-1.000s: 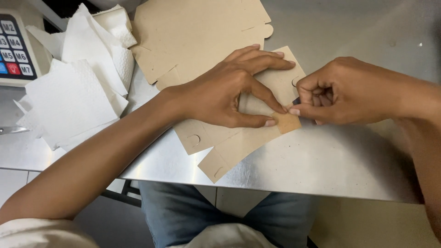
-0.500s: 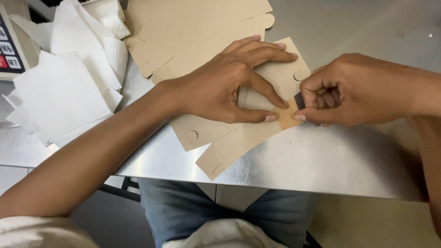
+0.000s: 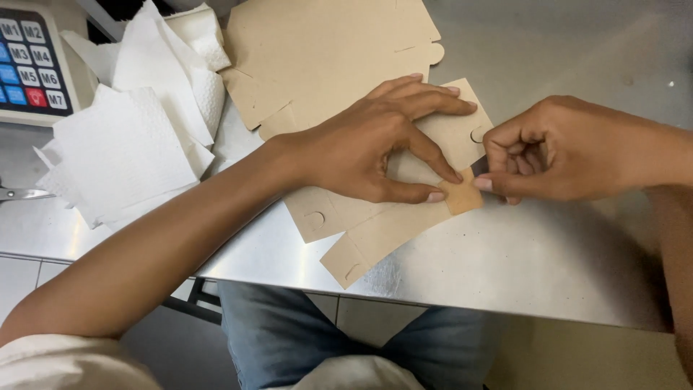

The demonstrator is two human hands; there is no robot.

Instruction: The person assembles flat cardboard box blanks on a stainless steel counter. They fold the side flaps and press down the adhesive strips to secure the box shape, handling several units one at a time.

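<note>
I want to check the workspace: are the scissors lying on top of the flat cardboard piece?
No: only both hands touch the flat cardboard piece; no scissors lie on it.

— What's that bench (image 3: pixel 505 267) made of?

— Steel, brushed grey. Overhead light smears pale across it, brightest right of the grip and out past it.

— And left of the grip?

— White paper napkins (image 3: pixel 123 152) lie loose in a heap, with a weighing scale (image 3: pixel 32 65) at the far left corner, grey with blue and red keys. Scissor tips (image 3: pixel 22 193) poke in at the edge.

— Below the bench?

— Pale floor tiles (image 3: pixel 43 278), and a dark metal bar (image 3: pixel 189 307) under the near edge.
</note>
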